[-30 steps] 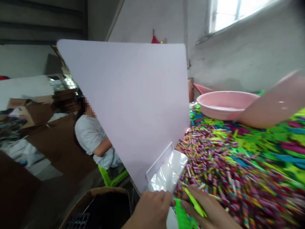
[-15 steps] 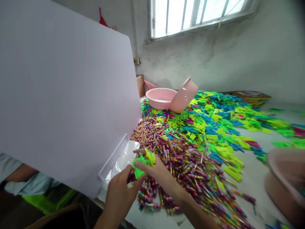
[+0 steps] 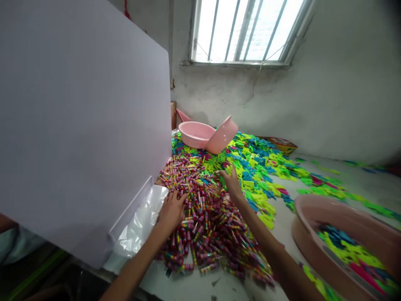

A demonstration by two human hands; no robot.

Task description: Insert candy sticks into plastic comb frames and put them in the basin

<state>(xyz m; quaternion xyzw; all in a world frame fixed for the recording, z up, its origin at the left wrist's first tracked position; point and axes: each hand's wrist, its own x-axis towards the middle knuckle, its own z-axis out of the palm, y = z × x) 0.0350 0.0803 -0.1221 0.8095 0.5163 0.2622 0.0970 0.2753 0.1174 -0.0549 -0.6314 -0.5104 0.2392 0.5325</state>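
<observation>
Left hand (image 3: 171, 213) lies open, fingers pressing a long heap of thin candy-striped tubes (image 3: 203, 221) at its 3 o'clock, heap running 12 to 6; right hand (image 3: 231, 182) is nearer its 12 o'clock end, fingers bunched beside flat neon-green plastic pieces (image 3: 250, 164), any hold hidden

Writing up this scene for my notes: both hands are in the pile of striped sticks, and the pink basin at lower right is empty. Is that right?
No. The head view shows the pink basin at lower right holds green, blue and pink plastic pieces. The left hand and right hand are in the pile of striped sticks, as you said.
</observation>
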